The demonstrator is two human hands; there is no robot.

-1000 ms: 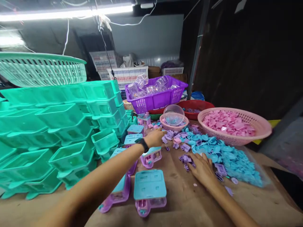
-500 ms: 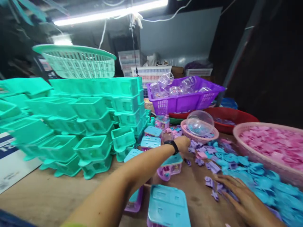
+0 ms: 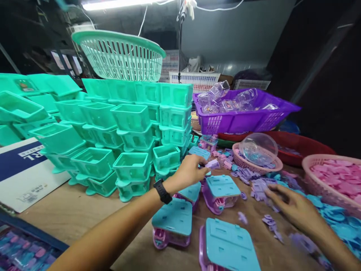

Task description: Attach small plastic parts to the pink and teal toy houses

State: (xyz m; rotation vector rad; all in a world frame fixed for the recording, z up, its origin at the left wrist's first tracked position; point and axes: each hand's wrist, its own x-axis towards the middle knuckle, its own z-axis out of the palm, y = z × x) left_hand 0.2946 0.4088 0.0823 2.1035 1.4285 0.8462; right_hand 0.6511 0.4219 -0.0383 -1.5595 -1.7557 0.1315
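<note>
My left hand (image 3: pixel 189 170), with a black watch on the wrist, pinches a small lilac plastic piece (image 3: pixel 212 164) above the table. Just below it lie several toy houses with light blue roofs (image 3: pixel 221 186) and pink-purple bases. My right hand (image 3: pixel 293 205) rests on a scatter of small purple pieces (image 3: pixel 258 188) to the right, fingers spread; whether it holds one is unclear. Blue plastic pieces (image 3: pixel 342 222) lie beyond that hand.
Stacks of teal plastic tubs (image 3: pixel 132 124) fill the left, with a teal basket (image 3: pixel 121 54) on top. A purple crate (image 3: pixel 242 114) of clear domes, a small pink basket (image 3: pixel 258 160), a red bowl (image 3: pixel 304 145) and a pink basket (image 3: pixel 332 180) of pink pieces stand behind. A white-blue box (image 3: pixel 25 175) lies at left.
My left hand has drawn back from the far pile toward me, now pinching a lilac piece. The view has swung left, and my right hand has slid over the purple pieces.
</note>
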